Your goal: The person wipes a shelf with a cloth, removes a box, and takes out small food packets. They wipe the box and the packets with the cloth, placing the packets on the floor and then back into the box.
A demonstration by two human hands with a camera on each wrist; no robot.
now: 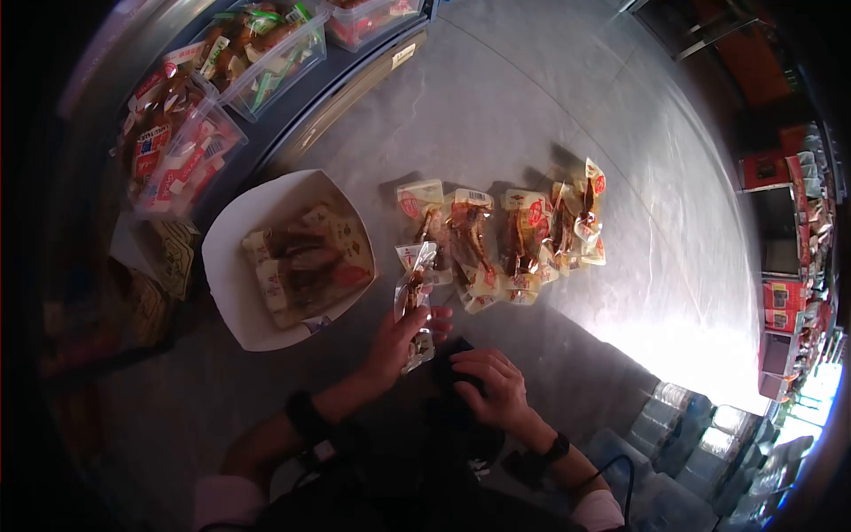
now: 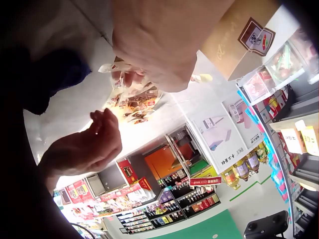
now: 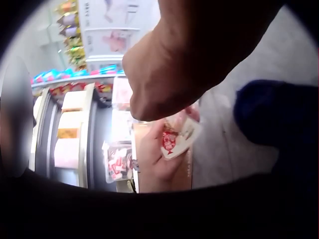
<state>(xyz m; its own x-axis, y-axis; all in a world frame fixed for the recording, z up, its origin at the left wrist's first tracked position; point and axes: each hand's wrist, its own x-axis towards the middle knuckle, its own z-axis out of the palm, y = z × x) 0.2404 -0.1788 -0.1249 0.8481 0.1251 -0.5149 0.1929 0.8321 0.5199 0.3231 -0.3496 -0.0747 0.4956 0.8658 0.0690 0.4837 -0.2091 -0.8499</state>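
My left hand (image 1: 399, 341) grips a clear vacuum-sealed food packet (image 1: 412, 288) with brown food inside, held upright between thumb and fingers. In the right wrist view, the red print on the packet (image 3: 169, 142) shows in that hand. My right hand (image 1: 495, 388) is just to the right, its fingers loosely bent and nothing in them; the left wrist view shows the same right hand (image 2: 87, 149) apart from the packet. Beyond both hands, several similar packets (image 1: 474, 230) lie in a row on the grey floor. A white box (image 1: 217, 257) to the left holds more packets.
A dark shelf (image 1: 292, 115) at the upper left carries clear plastic bins (image 1: 275, 75) of wrapped snacks. Bottled water packs (image 1: 660, 417) stand at the lower right. Stocked shelves (image 1: 784, 293) line the far right, and bright sunlight falls on the floor before them.
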